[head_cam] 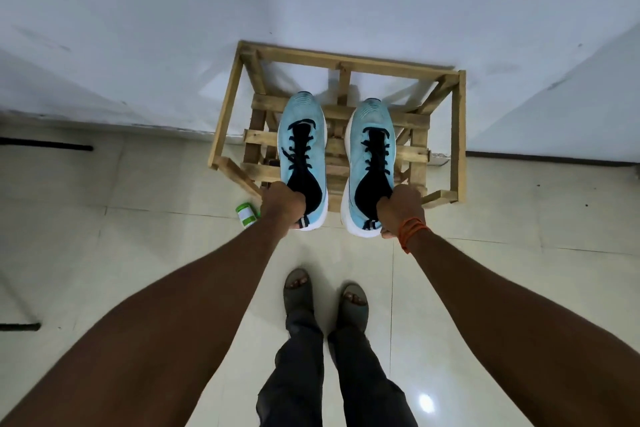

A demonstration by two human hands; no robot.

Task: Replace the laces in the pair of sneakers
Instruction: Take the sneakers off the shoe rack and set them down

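Note:
Two light-blue sneakers with black laces and white soles point away from me over a wooden rack (459,135). My left hand (281,206) grips the heel collar of the left sneaker (313,152). My right hand (401,210) grips the heel collar of the right sneaker (358,152). An orange thread band circles my right wrist. Black laces (377,149) run through the eyelets of both shoes. Whether the soles touch the rack slats cannot be told.
The rack stands against a white wall on a pale tiled floor. A small green-and-white container (246,215) lies on the floor left of the rack. My feet in grey sandals (325,298) stand just in front. Dark bars (45,148) show at far left.

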